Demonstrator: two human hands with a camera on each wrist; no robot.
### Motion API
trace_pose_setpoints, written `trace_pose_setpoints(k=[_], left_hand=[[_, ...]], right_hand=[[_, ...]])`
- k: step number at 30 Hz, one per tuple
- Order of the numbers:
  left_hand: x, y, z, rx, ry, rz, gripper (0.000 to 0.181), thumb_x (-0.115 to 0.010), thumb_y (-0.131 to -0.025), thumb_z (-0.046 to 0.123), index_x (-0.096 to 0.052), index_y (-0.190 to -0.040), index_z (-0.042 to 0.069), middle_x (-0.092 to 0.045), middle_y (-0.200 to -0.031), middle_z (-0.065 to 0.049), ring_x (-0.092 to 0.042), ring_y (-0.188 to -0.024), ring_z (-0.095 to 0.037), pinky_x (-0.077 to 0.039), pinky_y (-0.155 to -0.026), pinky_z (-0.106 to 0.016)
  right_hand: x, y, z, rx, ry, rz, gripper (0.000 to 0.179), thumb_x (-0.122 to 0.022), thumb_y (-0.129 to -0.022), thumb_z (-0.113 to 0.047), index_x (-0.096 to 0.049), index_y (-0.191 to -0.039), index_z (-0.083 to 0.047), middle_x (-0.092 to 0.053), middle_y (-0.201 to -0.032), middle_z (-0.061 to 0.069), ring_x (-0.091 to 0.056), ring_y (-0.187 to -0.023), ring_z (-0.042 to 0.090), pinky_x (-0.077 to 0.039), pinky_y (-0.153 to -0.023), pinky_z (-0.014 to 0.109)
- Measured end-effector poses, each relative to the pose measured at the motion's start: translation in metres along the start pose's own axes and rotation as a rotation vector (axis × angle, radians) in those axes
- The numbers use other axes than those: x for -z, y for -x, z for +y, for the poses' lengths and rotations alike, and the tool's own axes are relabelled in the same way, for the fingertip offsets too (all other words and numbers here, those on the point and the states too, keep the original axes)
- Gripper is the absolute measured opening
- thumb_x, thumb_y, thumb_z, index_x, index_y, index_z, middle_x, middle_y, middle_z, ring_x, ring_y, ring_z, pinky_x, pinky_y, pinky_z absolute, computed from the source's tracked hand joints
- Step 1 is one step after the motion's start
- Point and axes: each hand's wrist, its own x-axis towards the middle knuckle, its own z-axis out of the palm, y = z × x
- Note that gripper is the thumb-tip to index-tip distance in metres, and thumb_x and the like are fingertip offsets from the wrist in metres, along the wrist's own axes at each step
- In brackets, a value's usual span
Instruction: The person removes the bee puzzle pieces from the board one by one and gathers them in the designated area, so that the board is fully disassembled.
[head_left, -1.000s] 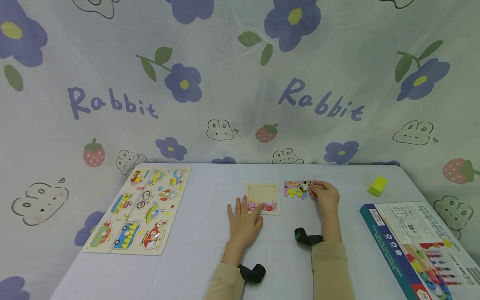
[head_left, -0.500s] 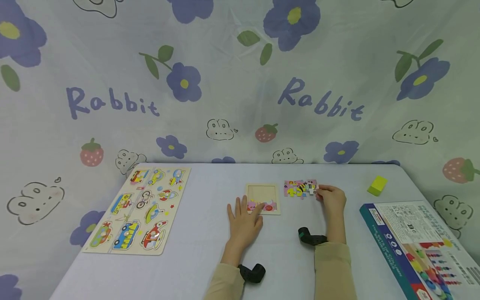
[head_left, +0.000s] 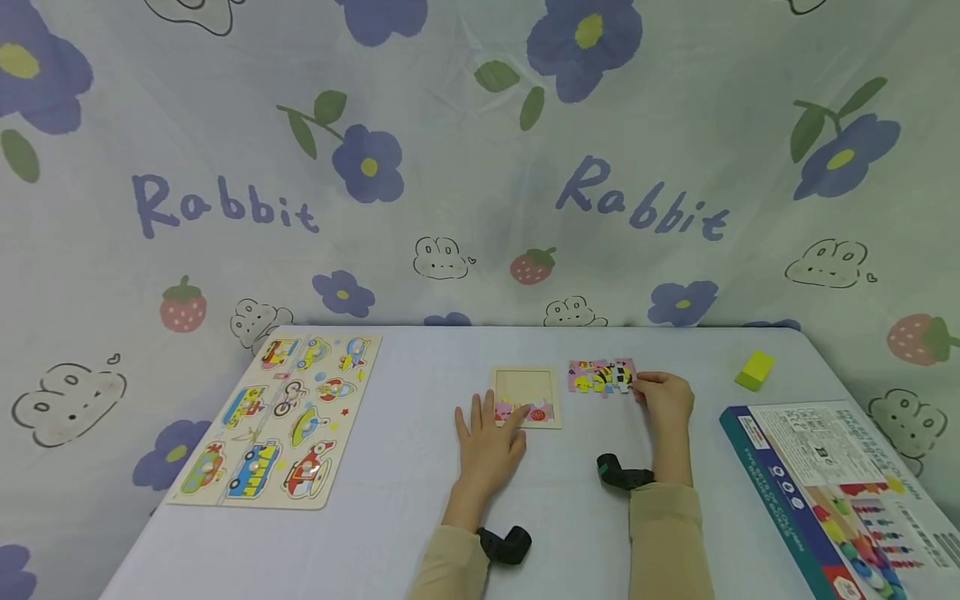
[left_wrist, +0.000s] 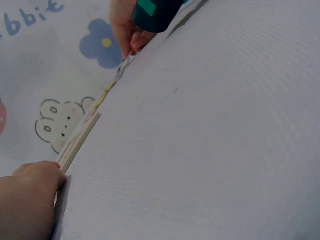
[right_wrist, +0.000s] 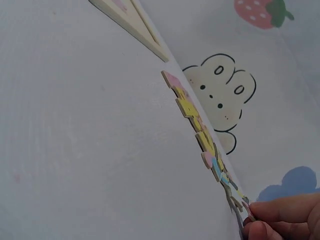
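My left hand (head_left: 491, 450) lies with fingers spread over the lower part of a small square wooden puzzle tray (head_left: 557, 392). Inside the tray, a row of pink puzzle pieces (head_left: 538, 412) lines the bottom, partly hidden under my fingers. Right of the tray, a joined block of jigsaw pieces (head_left: 598, 379) in pink, yellow and black lies flat on the table. At that block's right end, my right hand (head_left: 666, 404) pinches a jigsaw piece (right_wrist: 248, 210) between thumb and fingertips. Fingers mostly cover this piece.
A large vehicle peg puzzle board (head_left: 341, 433) lies on the left of the white table (head_left: 405, 467). To the right are a yellow block (head_left: 754, 371) and a flat printed box (head_left: 832, 492). A patterned cloth (head_left: 465, 167) hangs behind the table.
My right hand has shifted a little to the right, uncovering the black-and-white end of the jigsaw block. The left hand stays on the tray.
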Motion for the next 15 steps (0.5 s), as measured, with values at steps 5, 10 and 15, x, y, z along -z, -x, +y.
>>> trace_pose_setpoints(k=[5,10,15], left_hand=[[0.0010,0.0001,0.0004,-0.003,-0.005,0.001,0.040,-0.043,-0.092,0.034,-0.051,-0.131,0.034,-0.024,-0.148,-0.020,-0.015,-0.137,-0.042,-0.003,-0.105,-0.063],[0.0019,0.0004,0.0009,-0.003,-0.009,0.000,0.040,-0.043,-0.092,0.034,-0.051,-0.131,0.034,-0.024,-0.148,-0.020,-0.015,-0.137,-0.042,-0.004,-0.105,-0.063],[0.0015,0.0003,0.0006,-0.003,-0.005,0.000,0.040,-0.043,-0.092,0.034,-0.051,-0.131,0.035,-0.024,-0.148,-0.020,-0.015,-0.137,-0.042,-0.004,-0.105,-0.063]], right_hand=[[-0.0008,-0.0002,0.0005,0.007,0.014,0.003,0.027,-0.065,-0.082,-0.011,-0.067,-0.104,0.005,-0.064,-0.067,0.000,-0.052,-0.051,0.001,-0.040,-0.047,0.013],[-0.0021,-0.0001,0.0005,-0.002,0.002,0.015,0.027,-0.065,-0.082,-0.011,-0.066,-0.104,0.006,-0.066,-0.077,0.008,-0.051,-0.052,0.001,-0.040,-0.047,0.012],[-0.0018,0.0007,-0.0013,-0.007,0.009,0.028,0.027,-0.066,-0.083,-0.012,-0.067,-0.103,0.005,-0.066,-0.076,0.009,-0.052,-0.053,0.003,-0.040,-0.047,0.014]])
